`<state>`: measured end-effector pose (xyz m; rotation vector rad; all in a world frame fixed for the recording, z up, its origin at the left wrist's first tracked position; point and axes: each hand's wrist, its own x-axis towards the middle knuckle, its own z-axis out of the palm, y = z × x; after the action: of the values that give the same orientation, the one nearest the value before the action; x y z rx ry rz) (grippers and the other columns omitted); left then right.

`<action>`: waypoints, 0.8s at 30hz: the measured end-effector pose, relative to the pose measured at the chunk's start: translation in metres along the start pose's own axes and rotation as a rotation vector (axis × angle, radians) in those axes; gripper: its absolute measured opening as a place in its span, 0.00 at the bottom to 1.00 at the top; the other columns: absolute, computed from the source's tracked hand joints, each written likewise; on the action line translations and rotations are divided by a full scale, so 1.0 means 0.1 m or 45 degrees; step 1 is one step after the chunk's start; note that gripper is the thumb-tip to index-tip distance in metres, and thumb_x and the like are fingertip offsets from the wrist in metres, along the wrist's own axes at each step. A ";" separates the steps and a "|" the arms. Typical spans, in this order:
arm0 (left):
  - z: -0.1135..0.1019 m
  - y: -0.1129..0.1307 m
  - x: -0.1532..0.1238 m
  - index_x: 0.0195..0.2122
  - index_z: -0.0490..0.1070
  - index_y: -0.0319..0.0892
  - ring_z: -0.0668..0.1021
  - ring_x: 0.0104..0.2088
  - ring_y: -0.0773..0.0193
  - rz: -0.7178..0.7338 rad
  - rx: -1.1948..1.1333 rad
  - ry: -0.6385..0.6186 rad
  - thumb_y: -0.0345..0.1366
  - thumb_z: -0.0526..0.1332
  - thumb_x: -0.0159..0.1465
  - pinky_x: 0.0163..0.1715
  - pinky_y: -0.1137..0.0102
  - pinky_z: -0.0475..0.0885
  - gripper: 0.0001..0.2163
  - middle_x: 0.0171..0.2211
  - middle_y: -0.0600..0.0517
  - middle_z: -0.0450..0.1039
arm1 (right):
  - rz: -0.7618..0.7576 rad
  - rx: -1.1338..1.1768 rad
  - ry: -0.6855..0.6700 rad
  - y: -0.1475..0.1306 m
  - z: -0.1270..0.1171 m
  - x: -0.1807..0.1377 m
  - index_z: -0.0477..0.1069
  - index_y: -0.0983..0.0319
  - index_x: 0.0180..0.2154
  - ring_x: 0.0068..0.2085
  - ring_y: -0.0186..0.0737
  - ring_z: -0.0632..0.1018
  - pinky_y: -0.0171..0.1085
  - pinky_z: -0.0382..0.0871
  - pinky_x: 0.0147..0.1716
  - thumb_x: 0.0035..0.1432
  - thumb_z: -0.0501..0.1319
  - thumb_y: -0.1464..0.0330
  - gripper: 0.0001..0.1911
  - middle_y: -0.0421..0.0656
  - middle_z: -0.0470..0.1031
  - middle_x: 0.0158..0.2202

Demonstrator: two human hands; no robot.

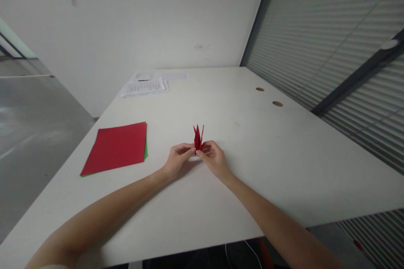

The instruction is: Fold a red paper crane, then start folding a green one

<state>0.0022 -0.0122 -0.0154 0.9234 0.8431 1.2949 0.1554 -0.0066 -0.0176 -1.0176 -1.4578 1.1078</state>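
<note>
A small folded red origami piece (198,136) stands upright between my hands, with several thin points rising from it. My left hand (179,159) pinches its lower left side between thumb and fingers. From the other side, my right hand (216,160) grips the lower right, its thumb near the left thumb. The fingertips hide the bottom of the folded paper. Both hands are just above or on the white table (202,210); the exact contact cannot be told.
Left of my hands lies a stack of square paper, a red sheet (116,145) over green ones (146,149). Printed sheets (143,87) lie at the table's far left. Two round holes (260,89) pierce the right side, beside a window with blinds (315,29). A wall (151,17) stands behind.
</note>
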 end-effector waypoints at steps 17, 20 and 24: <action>-0.03 -0.03 0.01 0.33 0.80 0.40 0.78 0.42 0.58 0.075 0.047 -0.033 0.38 0.70 0.54 0.52 0.59 0.68 0.09 0.41 0.45 0.79 | -0.097 -0.086 -0.022 -0.03 0.00 -0.01 0.67 0.59 0.37 0.37 0.39 0.76 0.38 0.71 0.34 0.53 0.65 0.61 0.13 0.43 0.74 0.37; -0.03 -0.04 0.01 0.34 0.80 0.39 0.79 0.39 0.59 0.049 0.045 -0.009 0.39 0.71 0.54 0.49 0.61 0.70 0.10 0.38 0.45 0.80 | -0.093 -0.094 -0.030 -0.02 0.00 -0.01 0.68 0.59 0.38 0.37 0.38 0.75 0.37 0.71 0.34 0.53 0.65 0.61 0.13 0.43 0.74 0.37; -0.04 -0.04 0.01 0.36 0.80 0.38 0.79 0.37 0.61 0.009 -0.020 -0.012 0.41 0.69 0.55 0.44 0.65 0.71 0.12 0.37 0.45 0.80 | -0.111 -0.108 -0.032 0.00 -0.01 -0.01 0.69 0.59 0.37 0.37 0.38 0.75 0.35 0.71 0.32 0.53 0.65 0.61 0.12 0.43 0.73 0.39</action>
<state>0.0005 -0.0108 -0.0204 0.9199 0.8216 1.3005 0.1564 -0.0072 -0.0173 -0.9922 -1.5658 1.0064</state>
